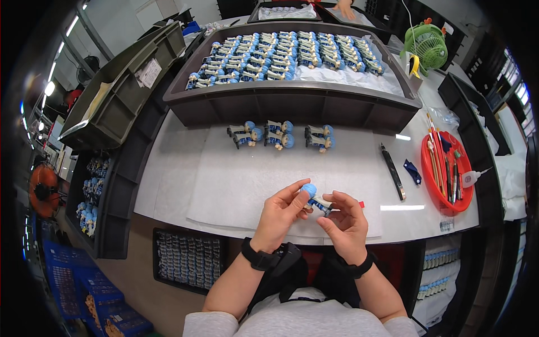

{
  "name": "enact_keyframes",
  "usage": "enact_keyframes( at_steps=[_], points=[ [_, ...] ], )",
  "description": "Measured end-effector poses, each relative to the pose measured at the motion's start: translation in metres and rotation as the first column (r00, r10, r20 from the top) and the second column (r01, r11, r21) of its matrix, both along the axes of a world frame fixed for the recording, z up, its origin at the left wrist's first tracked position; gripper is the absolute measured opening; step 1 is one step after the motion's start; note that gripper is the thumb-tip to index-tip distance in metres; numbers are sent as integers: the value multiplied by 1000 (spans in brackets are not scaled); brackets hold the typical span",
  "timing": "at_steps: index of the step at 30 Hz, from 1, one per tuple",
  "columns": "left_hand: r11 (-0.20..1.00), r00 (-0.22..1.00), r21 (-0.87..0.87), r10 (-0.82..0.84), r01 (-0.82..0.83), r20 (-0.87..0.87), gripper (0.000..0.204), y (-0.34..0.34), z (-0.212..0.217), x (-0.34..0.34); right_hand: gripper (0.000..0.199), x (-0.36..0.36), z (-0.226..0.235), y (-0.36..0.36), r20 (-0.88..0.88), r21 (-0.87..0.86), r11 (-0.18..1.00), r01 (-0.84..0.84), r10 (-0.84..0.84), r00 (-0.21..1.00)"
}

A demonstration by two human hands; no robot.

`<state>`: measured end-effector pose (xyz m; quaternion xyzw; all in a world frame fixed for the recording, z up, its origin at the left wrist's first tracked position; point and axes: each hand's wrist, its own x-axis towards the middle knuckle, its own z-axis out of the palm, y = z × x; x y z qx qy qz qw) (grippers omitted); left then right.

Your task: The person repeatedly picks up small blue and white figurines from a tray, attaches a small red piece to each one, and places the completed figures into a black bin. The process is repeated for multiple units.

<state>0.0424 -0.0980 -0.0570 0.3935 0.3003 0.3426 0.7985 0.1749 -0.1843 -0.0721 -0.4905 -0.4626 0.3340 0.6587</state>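
Observation:
A small blue-haired figurine [319,203] is held between my two hands above the near edge of the white work sheet. My left hand [279,212] pinches it by the head, thumb and fingers on the blue hair. At the other end, the fingers of my right hand [346,224] close around its lower body and legs. Farther out on the table lie several similar figurines [276,139] in three small groups, each on its side. Beyond them stands a large dark tray [292,104] with rows of the same figurines on white lining.
To the right are a red basket [473,194] of brushes and tools, a white squeeze bottle [470,178], a black pen-like tool [393,171] and a dark blue piece [412,172]. A green fan [425,46] stands behind. Another person's hand [344,8] shows at the far side.

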Motion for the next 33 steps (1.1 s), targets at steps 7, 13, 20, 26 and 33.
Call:
enact_keyframes(
  at_steps=[7, 13, 20, 26, 33],
  points=[
    [999, 1000, 33, 10, -11, 25, 36, -1, -1, 1, 52, 0, -2, 0, 13, -19, 999, 44, -44, 999],
    [999, 997, -6, -54, 54, -58, 32, 1, -3, 2, 56, 1, -5, -1, -108, 3, 999, 53, -53, 993],
    [995, 992, -35, -93, 90, -88, 33, 1, 2, 2, 59, 2, -2, -2, -119, 34, 999, 29, -25, 993],
    [999, 999, -13, -50, 50, -17, 33, -1, 1, 0, 53, 3, -3, 0, -43, -2, 1000, 8, -8, 999],
    [999, 994, -9, -41, 42, 99, 37, -2, -5, -4, 43, 3, 1, -2, -39, -42, 999, 23, -25, 999]
  ],
)
